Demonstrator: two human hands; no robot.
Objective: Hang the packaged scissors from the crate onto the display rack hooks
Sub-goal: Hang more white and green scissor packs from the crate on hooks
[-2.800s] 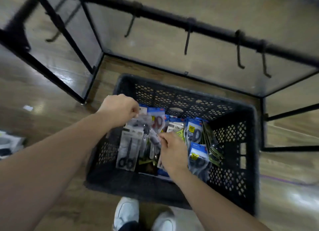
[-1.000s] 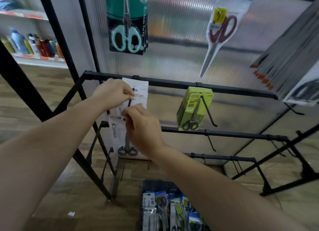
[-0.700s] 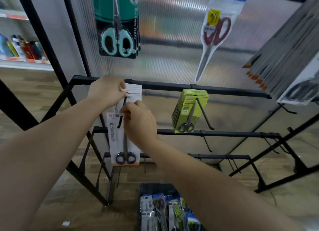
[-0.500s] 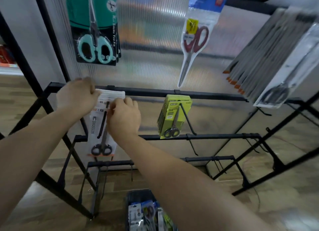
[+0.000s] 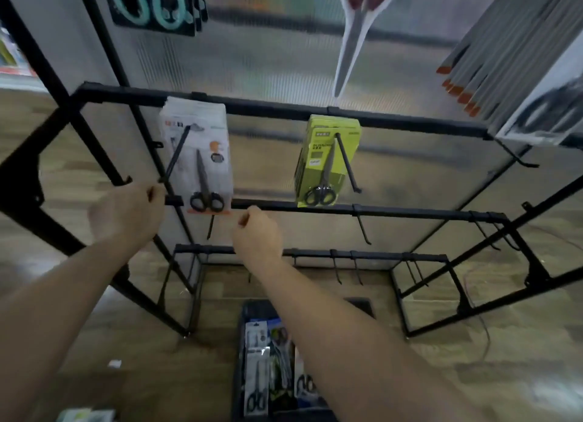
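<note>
White packaged scissors [image 5: 202,156] hang on a black hook [image 5: 176,156] of the display rack's upper bar [image 5: 284,109]. Below and left of the pack, my left hand [image 5: 126,213] hangs loosely curled and holds nothing. My right hand [image 5: 258,235] is below the pack's right corner, also loosely curled and holding nothing. The black crate [image 5: 239,358] stands on the floor at the bottom, with several more scissor packs [image 5: 257,368] in it, partly hidden by my right forearm.
Green packaged scissors [image 5: 325,159] hang on the neighbouring hook. Teal-handled [image 5: 154,8] and red-handled scissors [image 5: 362,11] hang higher up, grey packs [image 5: 520,58] at the top right. Bare hooks [image 5: 362,229] line the lower bars. Wooden floor lies all around.
Both hands have let go of the white scissor pack and dropped away from it; the pack now hangs on the hook by itself. The camera has tilted slightly.
</note>
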